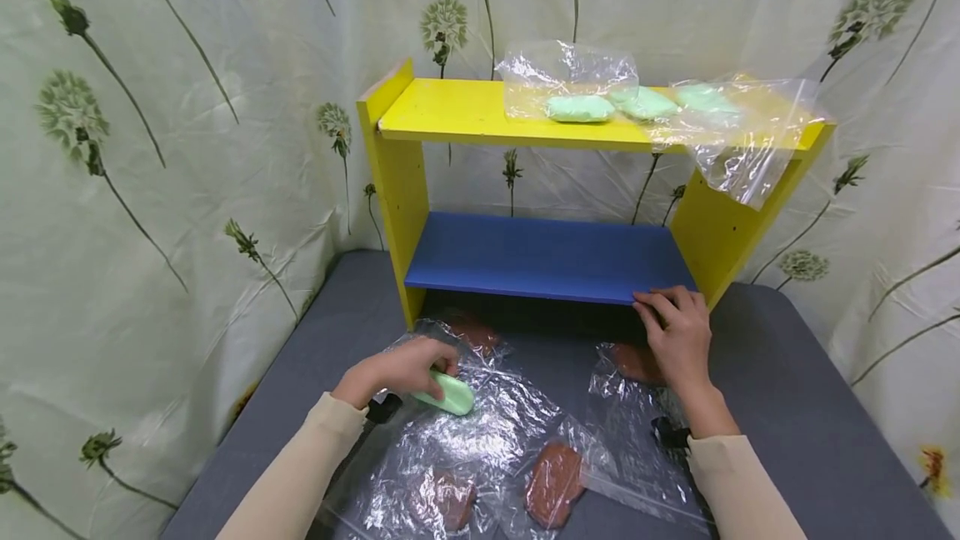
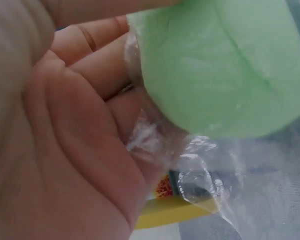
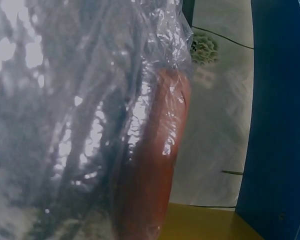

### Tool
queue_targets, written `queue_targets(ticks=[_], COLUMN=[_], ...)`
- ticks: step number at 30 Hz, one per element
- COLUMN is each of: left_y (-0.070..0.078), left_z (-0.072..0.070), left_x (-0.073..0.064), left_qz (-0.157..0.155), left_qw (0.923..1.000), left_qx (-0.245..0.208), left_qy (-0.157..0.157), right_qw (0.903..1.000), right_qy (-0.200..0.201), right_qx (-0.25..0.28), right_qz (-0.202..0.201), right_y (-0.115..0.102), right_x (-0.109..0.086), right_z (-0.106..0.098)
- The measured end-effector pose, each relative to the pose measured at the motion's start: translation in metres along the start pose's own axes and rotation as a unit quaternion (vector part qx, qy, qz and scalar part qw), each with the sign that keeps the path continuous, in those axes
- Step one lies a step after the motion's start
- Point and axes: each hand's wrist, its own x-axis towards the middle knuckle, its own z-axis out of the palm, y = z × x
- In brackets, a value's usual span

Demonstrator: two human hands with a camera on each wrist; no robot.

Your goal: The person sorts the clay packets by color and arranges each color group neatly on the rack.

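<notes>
My left hand [image 1: 412, 367] pinches a flat, rounded light green slab of what looks like modelling clay [image 1: 452, 396] between thumb and fingers. In the left wrist view clear plastic film shows beside the green slab [image 2: 220, 70], next to the palm. My right hand [image 1: 681, 336] grips the front edge of the blue shelf [image 1: 540, 257] near its right end, with bent fingers at the edge and the thumb lower. Beneath that hand lies a reddish-brown lump in a clear bag [image 1: 636, 363]. The right wrist view shows a bagged brown lump [image 3: 157, 155], but no hand.
The blue shelf belongs to a small yellow shelf unit [image 1: 393, 182]. On its top board lie several bagged green slabs [image 1: 579, 108], one bag hanging over the front. Other brown lumps [image 1: 553, 486] in clear bags lie on the dark grey tabletop [image 1: 795, 423]. A flower-patterned curtain [image 1: 187, 190] hangs behind.
</notes>
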Motion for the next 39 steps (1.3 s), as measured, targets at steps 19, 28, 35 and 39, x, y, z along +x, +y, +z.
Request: queue_targets(ticks=[19,28,35,39], left_y=[0.03,0.06,0.068,0.071], left_z=[-0.062,-0.081,-0.098,-0.106], left_x=[-0.036,-0.053,-0.062,-0.068], left_qz=[0.004,0.036,0.053,0.051], left_qw=[0.9596,0.9159,0.8971,0.8851], left_qx=[-0.179,-0.247,-0.257,-0.268], left_qy=[0.217,0.314,0.356,0.377], right_qw=[0.9958,0.9892,0.9882,0.9918], right_qy=[0.018,0.068,0.065,0.052], right_qx=[-0.052,-0.083,-0.095,-0.085], right_qz=[-0.072,-0.099,-0.101,-0.081], right_y=[0.005,0.011,0.016,0.017], right_x=[0.003,-0.002,0.002,0.002], right_z=[0.001,0.007,0.007,0.005])
